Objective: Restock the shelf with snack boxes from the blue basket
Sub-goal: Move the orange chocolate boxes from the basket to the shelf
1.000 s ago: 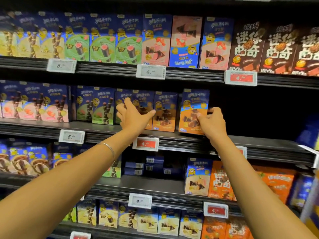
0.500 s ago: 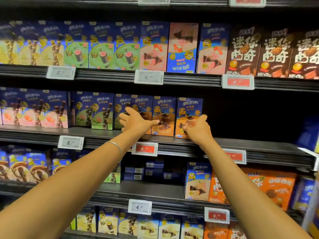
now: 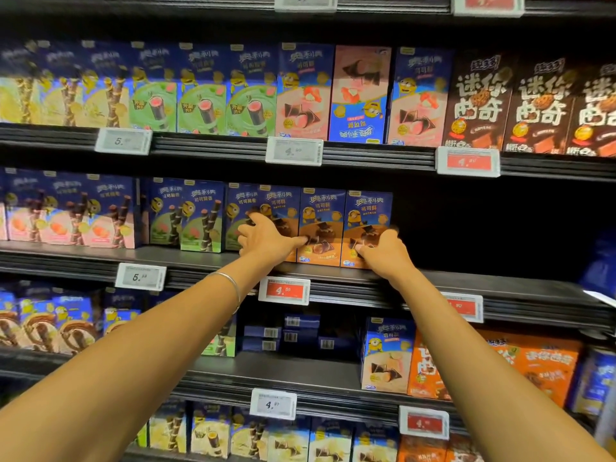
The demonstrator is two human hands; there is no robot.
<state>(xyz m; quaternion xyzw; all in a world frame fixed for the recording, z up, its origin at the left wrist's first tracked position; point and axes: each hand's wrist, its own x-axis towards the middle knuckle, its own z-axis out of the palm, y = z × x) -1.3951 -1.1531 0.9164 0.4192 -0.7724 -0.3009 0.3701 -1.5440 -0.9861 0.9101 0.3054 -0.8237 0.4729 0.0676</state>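
change: the rightmost orange snack box (image 3: 366,211), tilted and apart from its row a second ago, now stands upright on the middle shelf (image 3: 466,278), its left edge touching the neighbour box (image 3: 321,215); the right hand has come down from the box's side edge to its lower front.
hidden: the right hand (image 3: 383,253) covers the box's lower right corner, and its fingertips (image 3: 390,231) are smeared by motion blur at the box's right edge; the left hand (image 3: 266,240) covers the lower fronts of two boxes further left; right of the box the shelf runs back into dark, where nothing can be made out; the far left boxes on every shelf are blurred.
right hand: thumb on the box's front, fingers at its right edge; i cannot tell whether it pinches the corner or only presses on it.
left hand: fingers spread and laid flat on the box fronts, thumb stretched right to the neighbour box's lower left; a thin bracelet (image 3: 230,285) on the wrist.
box to hand: the box stands just behind and above the right hand, at the right end of its row, above and to the right of the red price tag (image 3: 284,291).
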